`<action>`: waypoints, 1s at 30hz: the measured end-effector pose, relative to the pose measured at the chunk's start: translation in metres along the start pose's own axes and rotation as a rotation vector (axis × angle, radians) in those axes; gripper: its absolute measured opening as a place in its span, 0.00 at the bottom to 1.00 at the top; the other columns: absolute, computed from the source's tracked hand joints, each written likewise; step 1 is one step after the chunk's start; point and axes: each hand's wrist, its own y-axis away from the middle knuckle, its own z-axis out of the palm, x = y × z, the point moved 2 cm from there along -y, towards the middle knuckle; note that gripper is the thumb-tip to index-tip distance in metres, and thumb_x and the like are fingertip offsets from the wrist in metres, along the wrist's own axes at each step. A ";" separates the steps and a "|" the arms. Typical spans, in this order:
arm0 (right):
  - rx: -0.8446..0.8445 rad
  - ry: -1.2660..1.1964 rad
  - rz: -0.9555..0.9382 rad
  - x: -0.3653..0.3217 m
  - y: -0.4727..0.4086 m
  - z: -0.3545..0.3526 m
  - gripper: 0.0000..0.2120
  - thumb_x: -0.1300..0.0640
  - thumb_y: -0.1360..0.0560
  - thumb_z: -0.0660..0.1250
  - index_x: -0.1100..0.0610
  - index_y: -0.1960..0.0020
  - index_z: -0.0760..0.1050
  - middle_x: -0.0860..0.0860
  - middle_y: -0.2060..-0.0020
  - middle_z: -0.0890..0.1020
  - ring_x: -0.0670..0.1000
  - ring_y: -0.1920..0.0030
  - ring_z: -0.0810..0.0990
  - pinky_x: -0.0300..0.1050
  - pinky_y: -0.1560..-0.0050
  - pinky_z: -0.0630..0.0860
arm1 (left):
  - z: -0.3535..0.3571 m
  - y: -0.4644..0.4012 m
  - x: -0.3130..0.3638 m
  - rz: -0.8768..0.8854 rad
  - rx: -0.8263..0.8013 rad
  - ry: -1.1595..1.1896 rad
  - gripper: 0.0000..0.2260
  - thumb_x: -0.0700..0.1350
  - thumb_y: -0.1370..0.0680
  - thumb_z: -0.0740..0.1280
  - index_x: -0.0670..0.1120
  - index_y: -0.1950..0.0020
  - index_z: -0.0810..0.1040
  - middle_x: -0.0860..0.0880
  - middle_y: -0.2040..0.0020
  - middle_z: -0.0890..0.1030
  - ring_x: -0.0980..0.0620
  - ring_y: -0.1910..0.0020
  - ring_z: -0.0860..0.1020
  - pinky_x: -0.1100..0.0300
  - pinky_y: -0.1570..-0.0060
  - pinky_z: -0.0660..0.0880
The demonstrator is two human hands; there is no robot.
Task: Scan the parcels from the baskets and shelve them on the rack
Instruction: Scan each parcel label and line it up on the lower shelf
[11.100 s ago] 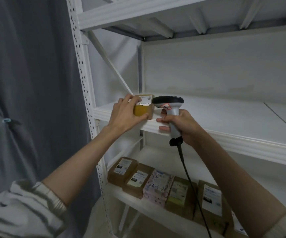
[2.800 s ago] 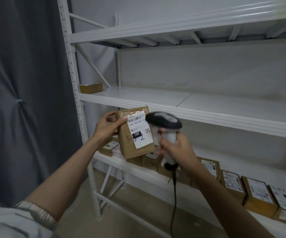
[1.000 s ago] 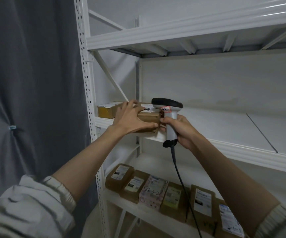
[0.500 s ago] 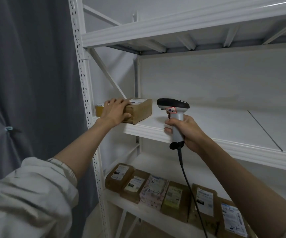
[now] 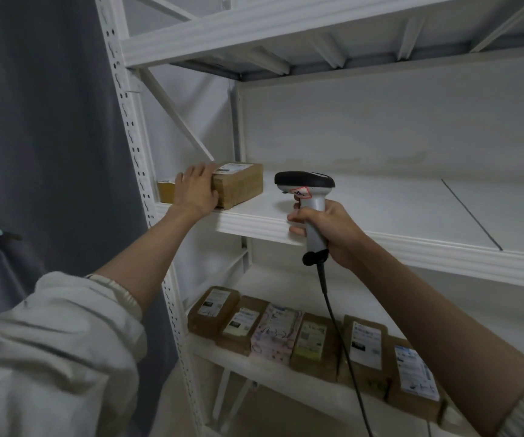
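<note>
We count two parcels on the middle shelf (image 5: 380,212): a brown parcel (image 5: 238,184) and a yellow parcel (image 5: 166,190), side by side at its left end. On the lower shelf (image 5: 273,376) we count six parcels in one row (image 5: 311,339): five brown, one patterned pink (image 5: 276,337). We see one barcode scanner (image 5: 309,197) with one cable (image 5: 339,339), two hands, and three shelf levels of one rack (image 5: 122,99).

We see a dark grey curtain (image 5: 49,137) at left — a pale wall (image 5: 396,121) lies behind, dimly lit.
</note>
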 end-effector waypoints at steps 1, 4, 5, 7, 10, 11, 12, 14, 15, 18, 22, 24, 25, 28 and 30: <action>0.000 -0.005 -0.001 0.001 0.004 -0.003 0.10 0.68 0.25 0.70 0.66 0.44 0.76 0.60 0.51 0.78 0.60 0.51 0.81 0.62 0.37 0.77 | -0.001 0.004 0.004 0.015 0.062 0.042 0.27 0.42 0.24 0.67 0.47 0.24 0.67 0.42 0.30 0.72 0.40 0.31 0.69 0.45 0.30 0.63; -0.001 -0.019 0.003 0.006 0.018 -0.013 0.11 0.66 0.23 0.69 0.66 0.41 0.76 0.60 0.50 0.80 0.60 0.44 0.84 0.58 0.43 0.82 | -0.006 0.024 0.029 0.042 0.230 0.137 0.23 0.41 0.25 0.66 0.44 0.30 0.72 0.39 0.33 0.72 0.38 0.34 0.70 0.44 0.33 0.67; -0.004 -0.027 0.010 0.006 0.026 -0.017 0.12 0.65 0.22 0.69 0.66 0.40 0.76 0.60 0.49 0.80 0.59 0.44 0.84 0.56 0.45 0.83 | -0.008 0.032 0.040 0.044 0.259 0.158 0.21 0.42 0.24 0.66 0.43 0.31 0.73 0.39 0.34 0.73 0.39 0.36 0.71 0.44 0.35 0.68; -0.020 -0.048 0.023 0.007 0.043 -0.025 0.14 0.66 0.22 0.69 0.66 0.37 0.75 0.61 0.47 0.80 0.56 0.47 0.85 0.53 0.49 0.84 | -0.011 0.050 0.067 0.073 0.286 0.206 0.17 0.43 0.24 0.65 0.43 0.35 0.74 0.40 0.37 0.73 0.40 0.39 0.72 0.46 0.40 0.68; -0.046 -0.062 0.047 0.008 0.077 -0.043 0.15 0.66 0.22 0.69 0.65 0.36 0.75 0.62 0.45 0.80 0.56 0.48 0.84 0.50 0.52 0.84 | -0.014 0.084 0.115 0.173 0.281 0.311 0.11 0.43 0.23 0.64 0.44 0.41 0.75 0.45 0.43 0.76 0.47 0.48 0.75 0.54 0.49 0.67; -0.047 -0.060 0.059 0.009 0.091 -0.051 0.16 0.66 0.22 0.69 0.65 0.36 0.75 0.62 0.45 0.80 0.56 0.48 0.84 0.49 0.53 0.84 | -0.013 0.096 0.132 0.191 0.269 0.364 0.09 0.43 0.23 0.64 0.45 0.43 0.75 0.47 0.46 0.76 0.49 0.53 0.76 0.55 0.53 0.68; -0.046 -0.063 0.073 0.011 0.104 -0.060 0.16 0.66 0.23 0.69 0.65 0.36 0.75 0.62 0.46 0.81 0.56 0.49 0.84 0.49 0.53 0.84 | -0.012 0.110 0.149 0.195 0.250 0.417 0.08 0.44 0.23 0.64 0.46 0.44 0.76 0.49 0.50 0.77 0.50 0.58 0.75 0.55 0.57 0.69; -0.039 -0.070 0.103 0.017 0.135 -0.080 0.16 0.66 0.23 0.69 0.66 0.35 0.75 0.61 0.48 0.82 0.56 0.50 0.85 0.50 0.53 0.84 | -0.005 0.139 0.182 0.199 0.189 0.488 0.05 0.44 0.24 0.64 0.48 0.49 0.76 0.51 0.59 0.78 0.49 0.63 0.75 0.54 0.63 0.72; -0.033 -0.068 0.118 0.020 0.152 -0.091 0.16 0.67 0.23 0.69 0.66 0.35 0.75 0.61 0.48 0.82 0.56 0.50 0.85 0.51 0.52 0.84 | -0.001 0.154 0.199 0.223 0.156 0.505 0.03 0.45 0.24 0.64 0.48 0.51 0.76 0.51 0.63 0.78 0.49 0.65 0.75 0.53 0.65 0.73; -0.007 -0.019 0.172 0.032 0.204 -0.131 0.15 0.66 0.22 0.68 0.66 0.36 0.75 0.60 0.48 0.82 0.56 0.50 0.85 0.54 0.49 0.84 | 0.016 0.205 0.249 0.270 0.050 0.503 0.05 0.46 0.22 0.63 0.47 0.51 0.78 0.51 0.67 0.78 0.49 0.68 0.76 0.56 0.70 0.72; 0.074 -0.011 0.253 0.055 0.280 -0.192 0.15 0.67 0.23 0.69 0.65 0.37 0.76 0.59 0.50 0.84 0.56 0.51 0.85 0.53 0.49 0.84 | 0.039 0.279 0.320 0.320 -0.174 0.539 0.02 0.46 0.20 0.66 0.49 0.50 0.78 0.54 0.67 0.77 0.54 0.70 0.73 0.63 0.69 0.65; 0.160 -0.009 0.290 0.069 0.320 -0.224 0.14 0.67 0.23 0.69 0.65 0.38 0.76 0.59 0.50 0.84 0.57 0.51 0.84 0.51 0.53 0.84 | 0.051 0.316 0.360 0.365 -0.287 0.570 0.02 0.47 0.21 0.66 0.52 0.53 0.76 0.56 0.68 0.75 0.56 0.70 0.74 0.61 0.70 0.66; 0.211 -0.007 0.310 0.076 0.339 -0.240 0.15 0.67 0.24 0.70 0.64 0.37 0.76 0.59 0.49 0.84 0.58 0.51 0.84 0.51 0.53 0.84 | 0.059 0.334 0.380 0.396 -0.343 0.583 0.03 0.47 0.21 0.66 0.52 0.54 0.75 0.56 0.69 0.74 0.56 0.69 0.74 0.60 0.71 0.66; 0.336 -0.026 0.380 0.096 0.392 -0.289 0.16 0.67 0.23 0.69 0.64 0.36 0.76 0.60 0.49 0.83 0.58 0.51 0.85 0.57 0.50 0.84 | 0.080 0.378 0.441 0.514 -0.488 0.602 0.06 0.47 0.20 0.66 0.46 0.54 0.77 0.53 0.67 0.75 0.51 0.67 0.75 0.57 0.69 0.72; 0.420 -0.031 0.434 0.107 0.425 -0.321 0.16 0.67 0.23 0.69 0.65 0.36 0.76 0.60 0.50 0.83 0.56 0.52 0.85 0.56 0.49 0.84 | 0.087 0.401 0.481 0.598 -0.577 0.622 0.06 0.47 0.20 0.66 0.45 0.52 0.79 0.51 0.64 0.77 0.50 0.64 0.77 0.56 0.67 0.72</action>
